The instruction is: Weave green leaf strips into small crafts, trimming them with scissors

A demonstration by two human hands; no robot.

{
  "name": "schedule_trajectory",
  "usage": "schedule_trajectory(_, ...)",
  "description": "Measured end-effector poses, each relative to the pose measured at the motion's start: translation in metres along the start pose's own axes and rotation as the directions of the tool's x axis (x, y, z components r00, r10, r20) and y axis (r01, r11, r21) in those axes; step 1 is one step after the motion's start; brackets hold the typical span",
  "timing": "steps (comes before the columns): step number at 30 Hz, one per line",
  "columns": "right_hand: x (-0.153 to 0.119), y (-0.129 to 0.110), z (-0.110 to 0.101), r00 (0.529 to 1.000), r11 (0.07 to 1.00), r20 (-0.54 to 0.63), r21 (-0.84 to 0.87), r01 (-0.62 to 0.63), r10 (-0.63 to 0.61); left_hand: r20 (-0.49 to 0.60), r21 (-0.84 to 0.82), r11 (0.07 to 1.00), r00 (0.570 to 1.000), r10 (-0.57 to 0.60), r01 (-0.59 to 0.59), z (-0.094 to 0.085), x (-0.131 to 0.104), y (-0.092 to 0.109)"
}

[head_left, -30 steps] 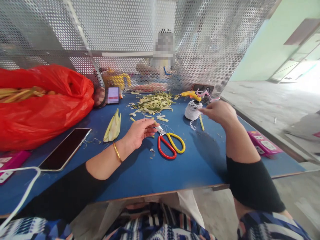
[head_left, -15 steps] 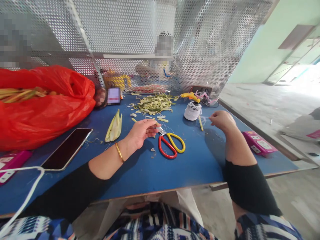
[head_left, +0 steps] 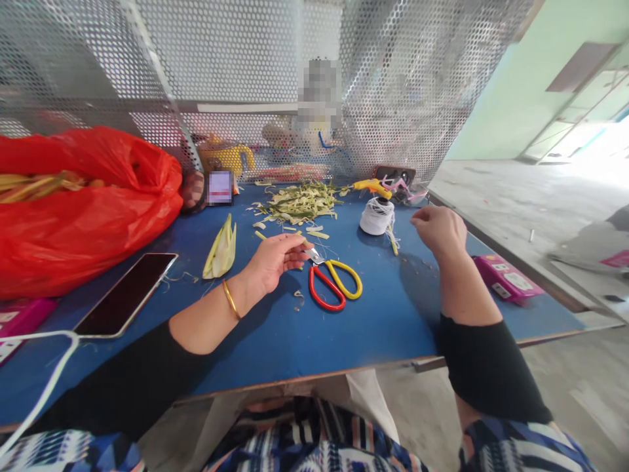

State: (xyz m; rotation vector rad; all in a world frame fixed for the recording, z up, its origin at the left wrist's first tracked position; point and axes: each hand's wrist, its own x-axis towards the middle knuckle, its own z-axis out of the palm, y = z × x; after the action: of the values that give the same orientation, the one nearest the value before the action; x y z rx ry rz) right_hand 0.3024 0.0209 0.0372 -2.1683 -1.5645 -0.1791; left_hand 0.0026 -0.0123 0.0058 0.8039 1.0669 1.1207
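Observation:
My left hand (head_left: 278,260) is closed in a pinch on a small yellow-green plant strip (head_left: 308,244), mostly hidden by the fingers. Close to those fingertips lie scissors (head_left: 328,278) with one red and one yellow handle, blades partly covered by the hand. My right hand (head_left: 441,231) is raised to the right of a white thread spool (head_left: 377,217), fingers curled shut; what they hold, if anything, cannot be made out. Beside the spool, a short yellow-green stalk (head_left: 394,242) lies with white strands around it. A pale leafy husk (head_left: 221,252) rests left of my left hand.
Behind the hands is a heap of green cuttings (head_left: 302,202). A yellow glue gun (head_left: 372,188) lies beyond the spool. On the left are a phone (head_left: 128,295) and a red bag (head_left: 88,229); at right, a pink pack (head_left: 506,278). A perforated metal screen (head_left: 246,59) stands behind.
My right hand has turned slightly and risen a little, and the pale strand seen between it and the spool no longer shows there. My left hand keeps its pinch.

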Motion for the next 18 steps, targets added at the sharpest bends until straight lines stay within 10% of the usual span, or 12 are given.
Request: schedule_trajectory(18, -0.006, -0.017, 0.028, 0.966, 0.895, 0.196, 0.38, -0.233, 0.168, 0.003, 0.009, 1.0, 1.0, 0.002, -0.002, 0.001, -0.001, -0.001)
